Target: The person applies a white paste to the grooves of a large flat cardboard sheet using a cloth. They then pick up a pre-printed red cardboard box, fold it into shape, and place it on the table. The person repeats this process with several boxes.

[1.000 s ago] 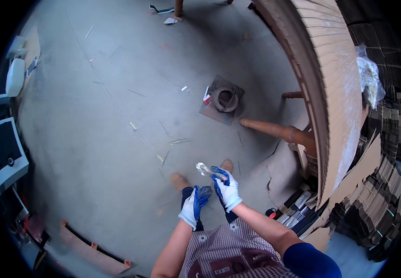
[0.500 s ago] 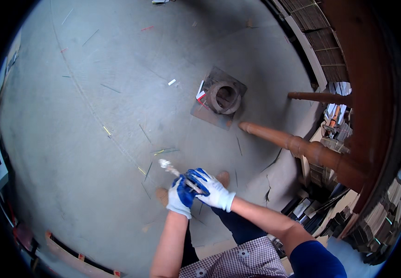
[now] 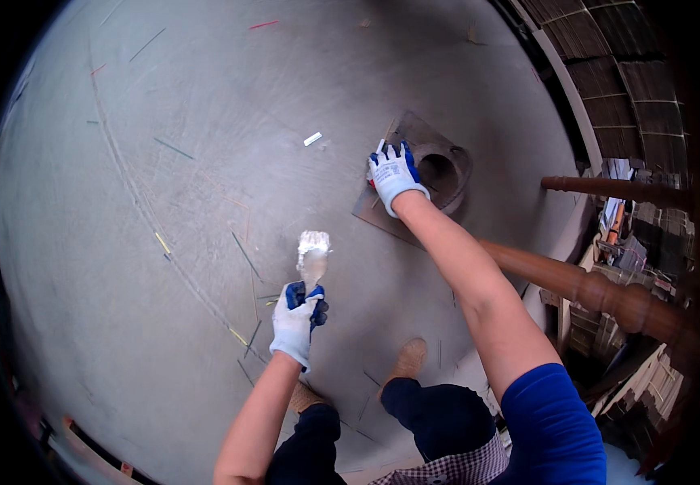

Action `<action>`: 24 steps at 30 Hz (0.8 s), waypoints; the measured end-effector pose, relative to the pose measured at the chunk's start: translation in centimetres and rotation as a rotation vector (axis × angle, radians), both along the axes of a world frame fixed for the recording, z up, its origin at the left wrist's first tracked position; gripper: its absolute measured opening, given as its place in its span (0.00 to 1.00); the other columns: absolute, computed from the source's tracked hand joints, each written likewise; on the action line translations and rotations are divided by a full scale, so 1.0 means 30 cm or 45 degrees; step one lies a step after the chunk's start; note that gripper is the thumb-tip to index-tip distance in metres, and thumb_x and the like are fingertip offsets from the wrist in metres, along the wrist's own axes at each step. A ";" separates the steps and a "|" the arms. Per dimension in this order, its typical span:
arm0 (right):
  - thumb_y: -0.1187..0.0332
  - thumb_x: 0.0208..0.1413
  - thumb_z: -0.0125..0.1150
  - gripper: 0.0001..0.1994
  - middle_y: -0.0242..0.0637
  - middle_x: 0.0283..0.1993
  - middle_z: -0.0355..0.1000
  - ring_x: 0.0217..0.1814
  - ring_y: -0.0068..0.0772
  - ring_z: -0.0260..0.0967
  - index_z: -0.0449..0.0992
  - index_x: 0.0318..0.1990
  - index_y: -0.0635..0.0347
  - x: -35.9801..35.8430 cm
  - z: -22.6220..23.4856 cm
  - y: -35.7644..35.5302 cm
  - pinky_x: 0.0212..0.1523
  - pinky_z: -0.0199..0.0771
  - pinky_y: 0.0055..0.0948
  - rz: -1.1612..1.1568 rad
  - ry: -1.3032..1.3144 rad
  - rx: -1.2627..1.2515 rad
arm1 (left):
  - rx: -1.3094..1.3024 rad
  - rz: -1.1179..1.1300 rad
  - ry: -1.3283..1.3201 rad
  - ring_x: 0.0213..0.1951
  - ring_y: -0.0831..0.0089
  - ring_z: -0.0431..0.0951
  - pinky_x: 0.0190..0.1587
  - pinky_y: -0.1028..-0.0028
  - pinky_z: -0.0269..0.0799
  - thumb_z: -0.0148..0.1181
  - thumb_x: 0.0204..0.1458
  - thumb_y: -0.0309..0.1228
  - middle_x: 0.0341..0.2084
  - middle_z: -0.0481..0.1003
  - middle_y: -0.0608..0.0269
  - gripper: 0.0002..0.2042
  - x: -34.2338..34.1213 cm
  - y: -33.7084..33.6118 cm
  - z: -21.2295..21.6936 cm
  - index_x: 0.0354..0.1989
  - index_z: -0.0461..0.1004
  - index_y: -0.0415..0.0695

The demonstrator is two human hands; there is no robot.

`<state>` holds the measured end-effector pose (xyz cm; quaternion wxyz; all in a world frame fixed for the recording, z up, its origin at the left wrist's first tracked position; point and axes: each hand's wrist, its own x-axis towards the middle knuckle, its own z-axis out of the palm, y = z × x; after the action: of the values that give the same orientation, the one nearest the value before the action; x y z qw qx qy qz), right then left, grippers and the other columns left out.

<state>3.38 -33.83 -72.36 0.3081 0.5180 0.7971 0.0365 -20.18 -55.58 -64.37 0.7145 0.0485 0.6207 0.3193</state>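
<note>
We take the brown ring (image 3: 464, 166) as our landmark: it sits on a dark square plate (image 3: 382, 214) on the grey floor (image 3: 204, 283), its opening in view.

Left hand (image 3: 292, 327), in a white glove with blue on the palm side: we note it on the wearer's side of the ring and to its left, well apart from it. Its fingers are wrapped round the handle of a flat scraper-like tool (image 3: 313, 263), whose broad end, crusted white, points away from the wearer.

Right hand (image 3: 394, 174), gloved alike: just left of the ring, at the plate. Its fingers are slightly spread and point away from the wearer; we see a small white piece (image 3: 380, 146) by their tips, but cannot tell whether they pinch it.

Surroundings: a turned wooden leg (image 3: 568, 275) runs from near the ring off to its right; a second leg (image 3: 608, 191) shows right of the ring. On the floor left of the ring we record a white scrap (image 3: 313, 139) and, farther left, a yellow strip (image 3: 162, 242). Tied brown stacks (image 3: 641, 97) stand well to the right of the ring. The wearer's tan shoes (image 3: 410, 357) are on the ring's near side
</note>
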 end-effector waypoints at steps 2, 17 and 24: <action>0.65 0.61 0.46 0.18 0.50 0.67 0.62 0.68 0.48 0.60 0.71 0.57 0.57 -0.033 -0.008 0.024 0.69 0.49 0.57 0.070 -0.061 -0.111 | -0.021 0.027 -0.025 0.27 0.75 0.76 0.26 0.75 0.72 0.61 0.54 0.23 0.31 0.76 0.66 0.11 0.018 0.007 -0.044 0.44 0.70 0.44; 0.70 0.54 0.61 0.14 0.46 0.45 0.73 0.44 0.50 0.73 0.76 0.49 0.55 0.011 0.124 -0.528 0.47 0.73 0.40 -0.512 1.449 0.190 | 0.038 -0.242 0.149 0.25 0.80 0.74 0.23 0.79 0.66 0.65 0.51 0.24 0.30 0.77 0.66 0.12 0.119 -0.044 -0.164 0.42 0.71 0.42; 0.69 0.54 0.62 0.13 0.46 0.43 0.76 0.46 0.49 0.73 0.78 0.48 0.56 0.015 0.177 -0.648 0.47 0.72 0.38 -1.697 1.881 -0.210 | 0.105 -0.556 0.249 0.24 0.84 0.72 0.23 0.81 0.66 0.65 0.51 0.26 0.27 0.76 0.71 0.10 0.180 -0.053 -0.114 0.40 0.73 0.42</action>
<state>3.83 -53.26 -67.06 -0.2724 0.7292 0.3355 -0.5306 -14.79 -57.16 -67.80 0.7004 0.2414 0.6482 0.1761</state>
